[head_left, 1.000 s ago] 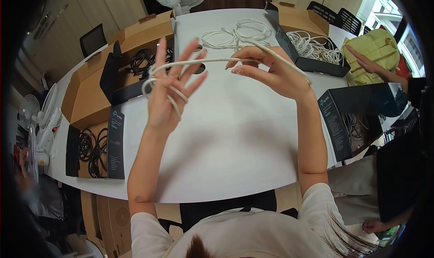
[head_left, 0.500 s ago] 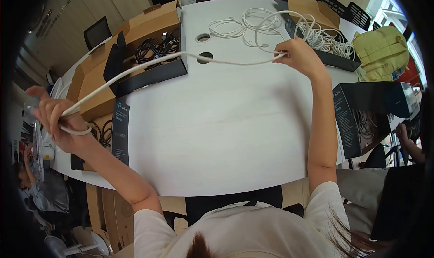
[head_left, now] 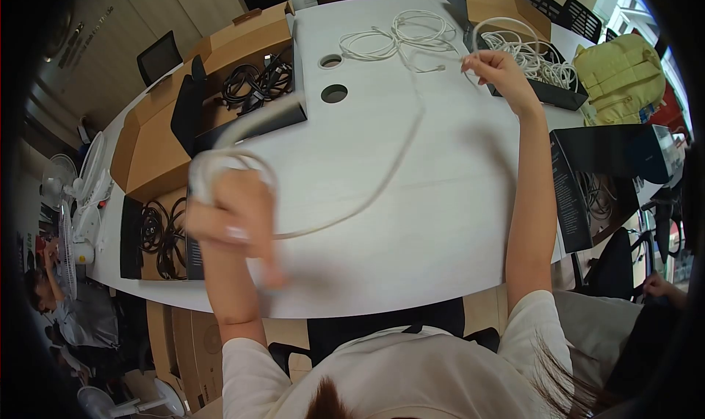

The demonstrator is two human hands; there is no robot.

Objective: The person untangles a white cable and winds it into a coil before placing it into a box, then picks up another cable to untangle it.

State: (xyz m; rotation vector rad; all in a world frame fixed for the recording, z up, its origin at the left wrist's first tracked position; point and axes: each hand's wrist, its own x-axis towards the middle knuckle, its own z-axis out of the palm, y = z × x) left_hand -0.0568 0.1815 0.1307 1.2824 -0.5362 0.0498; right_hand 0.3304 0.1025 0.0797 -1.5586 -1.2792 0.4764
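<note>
The white cable [head_left: 302, 235] sagged over the surface [head_left: 440, 228], between the loops around the left hand [head_left: 231, 206] and the right hand [head_left: 505, 77], which pinched it near the far right corner. The left hand was too blurred to tell its grip; it partly hid a cardboard box [head_left: 131, 235] at the left edge. A second open box [head_left: 246, 37] of black cables [head_left: 253, 82] stood toward the far left corner. Coiled white cables [head_left: 399, 43] lay by the far edge, beside a box [head_left: 549, 94] crammed with more. A yellow backpack [head_left: 620, 81] and another box [head_left: 576, 199] crowded the right edge.
</note>
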